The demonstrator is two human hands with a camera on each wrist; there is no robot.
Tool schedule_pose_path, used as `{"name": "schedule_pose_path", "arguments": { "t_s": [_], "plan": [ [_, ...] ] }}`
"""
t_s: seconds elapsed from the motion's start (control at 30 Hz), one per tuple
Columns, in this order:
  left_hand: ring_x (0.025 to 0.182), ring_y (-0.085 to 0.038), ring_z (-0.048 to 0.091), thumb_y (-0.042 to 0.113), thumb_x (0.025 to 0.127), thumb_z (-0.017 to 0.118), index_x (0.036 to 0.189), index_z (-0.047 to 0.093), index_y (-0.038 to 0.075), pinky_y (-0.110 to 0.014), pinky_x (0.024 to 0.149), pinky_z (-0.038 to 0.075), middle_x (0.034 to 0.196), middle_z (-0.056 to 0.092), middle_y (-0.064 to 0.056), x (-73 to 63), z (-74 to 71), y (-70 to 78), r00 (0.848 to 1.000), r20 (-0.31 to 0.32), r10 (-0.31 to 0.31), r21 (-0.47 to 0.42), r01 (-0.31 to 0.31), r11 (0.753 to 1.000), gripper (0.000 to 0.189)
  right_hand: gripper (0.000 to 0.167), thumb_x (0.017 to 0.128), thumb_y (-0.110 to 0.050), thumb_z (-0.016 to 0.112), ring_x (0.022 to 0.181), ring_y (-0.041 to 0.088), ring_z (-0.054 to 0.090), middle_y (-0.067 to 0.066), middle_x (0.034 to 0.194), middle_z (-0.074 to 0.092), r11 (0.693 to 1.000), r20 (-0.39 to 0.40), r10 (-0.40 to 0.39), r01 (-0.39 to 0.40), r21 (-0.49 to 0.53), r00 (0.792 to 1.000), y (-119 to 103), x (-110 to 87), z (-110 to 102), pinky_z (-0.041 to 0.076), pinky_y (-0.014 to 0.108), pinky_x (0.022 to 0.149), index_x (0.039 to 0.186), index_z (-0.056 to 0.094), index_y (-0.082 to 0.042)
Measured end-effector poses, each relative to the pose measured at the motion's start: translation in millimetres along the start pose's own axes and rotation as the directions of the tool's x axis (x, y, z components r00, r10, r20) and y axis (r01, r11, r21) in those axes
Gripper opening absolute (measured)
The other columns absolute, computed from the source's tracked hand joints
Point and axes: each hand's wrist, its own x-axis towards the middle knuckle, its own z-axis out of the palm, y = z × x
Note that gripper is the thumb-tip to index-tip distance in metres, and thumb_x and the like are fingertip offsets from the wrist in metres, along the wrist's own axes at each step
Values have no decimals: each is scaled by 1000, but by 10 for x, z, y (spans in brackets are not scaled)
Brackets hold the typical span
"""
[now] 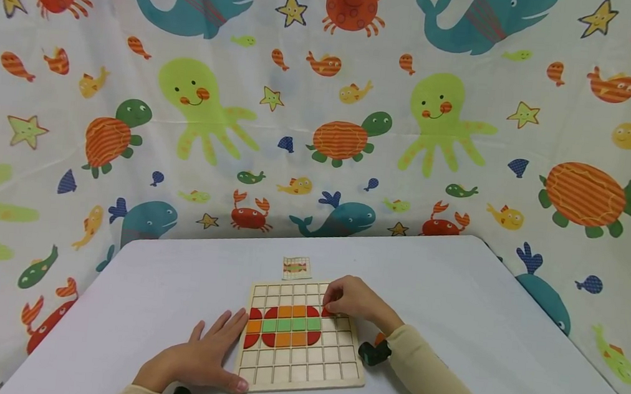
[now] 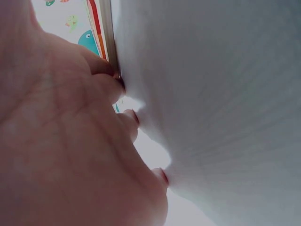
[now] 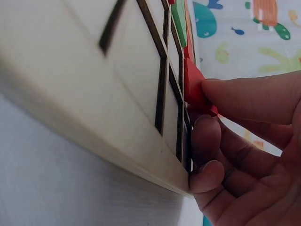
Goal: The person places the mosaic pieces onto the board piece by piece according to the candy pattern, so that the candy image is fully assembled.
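Observation:
A wooden grid board (image 1: 300, 371) lies flat on the table. My right hand (image 1: 359, 301) pinches a red tile with a rounded side (image 3: 195, 84) between thumb and fingers, right at a cell of the board's right part. In the right wrist view its other fingertips rest on the board's surface. Fingers spread, my left hand (image 1: 203, 350) lies along the board's left edge, with the thumb at the near left corner. Set in the grid are several green tiles (image 1: 284, 324), orange tiles (image 1: 283, 339) and rounded red tiles (image 1: 268, 339), forming a banded shape.
Just beyond the board lies a small card (image 1: 296, 268) printed with a similar coloured grid pattern. A white cloth covers the table (image 1: 184, 279). Behind it hangs a curtain (image 1: 283, 181) with sea animals.

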Motion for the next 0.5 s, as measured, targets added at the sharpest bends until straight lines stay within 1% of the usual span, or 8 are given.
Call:
{"name": "schedule_pose_path", "arguments": {
  "t_s": [0.13,0.33,0.5],
  "plan": [
    [162,-45,5,61,74,92,171,22,8,-78,119,-6,177,18,-14,2,-6,5,1000,-4,-1,6,1,1000,131,9,94,-1,78,80,16,57,-6,79,66,1000,4,-12,12,-11,1000,5,4,3,51,31,74,88,76,-8],
    [162,-45,5,61,73,92,171,22,9,-79,118,-7,178,17,-14,9,-3,14,1000,-2,-12,10,12,1000,131,9,94,-3,79,83,17,54,-6,81,63,998,15,-54,54,-45,998,22,3,13,47,32,74,88,78,-10],
    [162,-44,5,62,72,92,171,22,9,-78,118,-8,178,17,-14,13,-2,17,1000,1,-13,10,13,1000,132,12,95,-3,79,84,16,53,-5,85,61,996,1,-47,47,-72,999,17,-11,23,48,32,75,88,81,-13]
  ]
}}
